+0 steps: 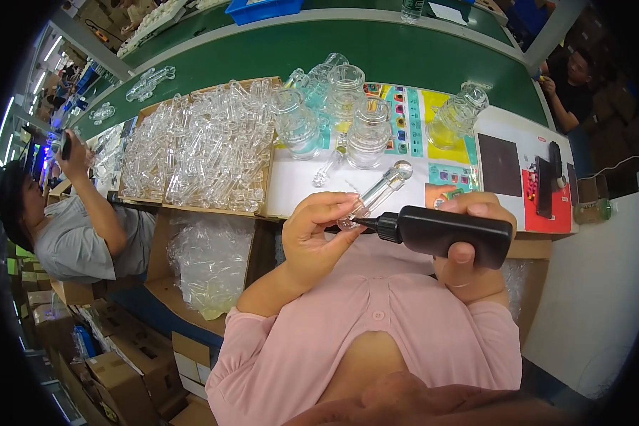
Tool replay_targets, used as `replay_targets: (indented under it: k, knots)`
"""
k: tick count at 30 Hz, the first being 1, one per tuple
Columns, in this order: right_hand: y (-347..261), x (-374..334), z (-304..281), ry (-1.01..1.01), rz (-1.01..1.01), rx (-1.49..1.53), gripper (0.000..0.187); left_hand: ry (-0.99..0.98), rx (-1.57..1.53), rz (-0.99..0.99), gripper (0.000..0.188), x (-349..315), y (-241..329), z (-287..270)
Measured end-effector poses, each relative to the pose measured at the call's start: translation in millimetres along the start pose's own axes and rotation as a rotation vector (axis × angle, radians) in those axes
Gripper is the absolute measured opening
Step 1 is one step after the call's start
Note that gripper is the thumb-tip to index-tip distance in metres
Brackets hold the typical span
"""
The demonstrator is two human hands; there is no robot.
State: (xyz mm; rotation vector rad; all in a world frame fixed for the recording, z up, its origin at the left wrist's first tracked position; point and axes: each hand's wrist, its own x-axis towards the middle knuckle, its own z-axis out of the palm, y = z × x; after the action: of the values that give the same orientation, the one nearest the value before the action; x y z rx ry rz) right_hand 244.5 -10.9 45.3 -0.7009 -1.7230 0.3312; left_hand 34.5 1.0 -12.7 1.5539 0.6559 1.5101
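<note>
In my left hand (318,238) I pinch a clear tube-shaped piece (380,190), tilted with its round knob end up and to the right. My right hand (476,248) is wrapped round a black squeeze bottle (451,233) lying sideways, its pointed nozzle (373,222) at the lower end of the clear piece. Whether the tip touches it I cannot tell. Just beyond my hands stand several clear ridged vessels (369,135), and another ridged vessel (461,117) leans at the right. A small clear part (328,169) lies on the white surface nearby.
Shallow cardboard trays (268,174) full of clear parts sit left of my hands on the green table (433,53). A black phone-like slab (543,186) lies at the right. Below is a box with a plastic bag (213,263). A co-worker (85,231) works at the left, another person (574,89) far right.
</note>
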Motion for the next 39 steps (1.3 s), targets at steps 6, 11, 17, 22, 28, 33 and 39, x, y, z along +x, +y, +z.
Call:
replay_targets:
  k: [6, 11, 17, 22, 28, 33, 39]
  knots:
    - [1, 1, 8, 0.098, 0.147, 0.252, 0.040, -0.028, 0.128, 0.049, 0.040, 1, 2, -3]
    - [1, 7, 4, 0.061, 0.099, 0.222, 0.040, 0.019, 0.282, 0.100, 0.038, 4, 7, -1]
    - [-9, 10, -7, -0.084, -0.022, 0.070, 0.041, 0.024, 0.424, 0.172, 0.039, 8, 13, -1]
    - [-17, 6, -7, -0.182, -0.102, 0.089, 0.047, -0.016, 0.456, 0.156, 0.038, 9, 14, -3]
    - [-9, 2, -4, -0.130, -0.201, 0.109, 0.044, -0.078, 0.053, -0.212, 0.040, 1, 13, -8]
    - [-5, -2, -3, -0.102, -0.220, 0.189, 0.049, -0.017, -0.406, -0.502, 0.040, 2, 18, -5]
    - [-7, 1, -7, -0.204, -0.354, 0.190, 0.051, -0.026, -0.484, -0.544, 0.038, 1, 16, -6]
